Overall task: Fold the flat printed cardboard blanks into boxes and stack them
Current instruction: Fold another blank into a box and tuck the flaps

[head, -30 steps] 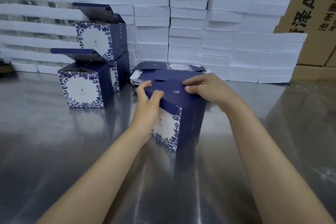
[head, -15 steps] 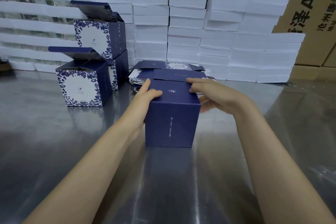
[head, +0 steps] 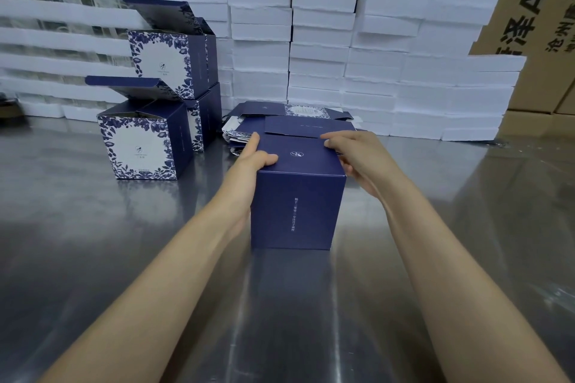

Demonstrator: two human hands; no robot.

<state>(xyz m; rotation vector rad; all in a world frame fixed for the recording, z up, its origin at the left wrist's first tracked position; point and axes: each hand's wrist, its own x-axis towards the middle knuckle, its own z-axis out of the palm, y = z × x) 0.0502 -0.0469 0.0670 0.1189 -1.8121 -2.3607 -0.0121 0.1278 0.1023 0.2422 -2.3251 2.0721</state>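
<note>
The box (head: 297, 208) I hold is smooth navy card, matt with a faint sheen. The table (head: 77, 227) is brushed steel, glossy enough to give blurred reflections. The folded boxes (head: 140, 146) to my left are the same matt printed card. Behind them, the white slabs (head: 401, 78) look like foam, rough-edged; the brown cartons (head: 541, 19) are dull corrugated board.

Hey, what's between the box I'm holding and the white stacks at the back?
The pile of flat printed blanks lies there, just behind the box and in front of the white stacks, as the head view shows.
</note>
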